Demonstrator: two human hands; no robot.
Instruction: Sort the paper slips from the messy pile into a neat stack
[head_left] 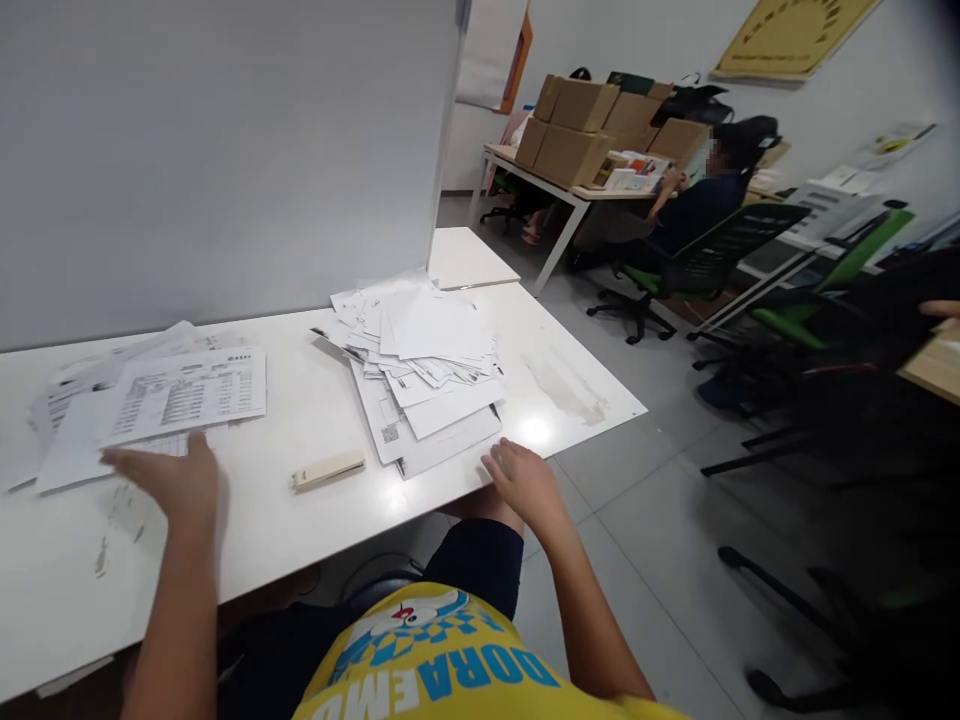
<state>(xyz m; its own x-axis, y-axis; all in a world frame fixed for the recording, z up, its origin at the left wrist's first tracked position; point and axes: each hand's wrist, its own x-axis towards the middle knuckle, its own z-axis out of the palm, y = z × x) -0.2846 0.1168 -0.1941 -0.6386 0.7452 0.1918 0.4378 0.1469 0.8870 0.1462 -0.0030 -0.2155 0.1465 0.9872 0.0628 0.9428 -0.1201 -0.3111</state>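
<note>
My left hand (169, 480) is open, thumb up and fingers stretched to the left, at the near edge of a spread of printed sheets (191, 390). Whether it touches the paper I cannot tell. At the table's front edge, my right hand (525, 480) has its fingers loosely extended and holds nothing I can see. Just beyond it lies a messy pile of papers (435, 330), some sheets with print and one with a QR code. A cream-coloured stapler (328, 470) rests on the table between the two paper groups.
The white table (277, 530) runs along a grey partition (225, 150). Behind to the right, a person (701, 205) sits by a desk with cardboard boxes (574, 120). Office chairs (720, 250) stand on the tiled floor. Another person's hand (941, 308) shows at the right edge.
</note>
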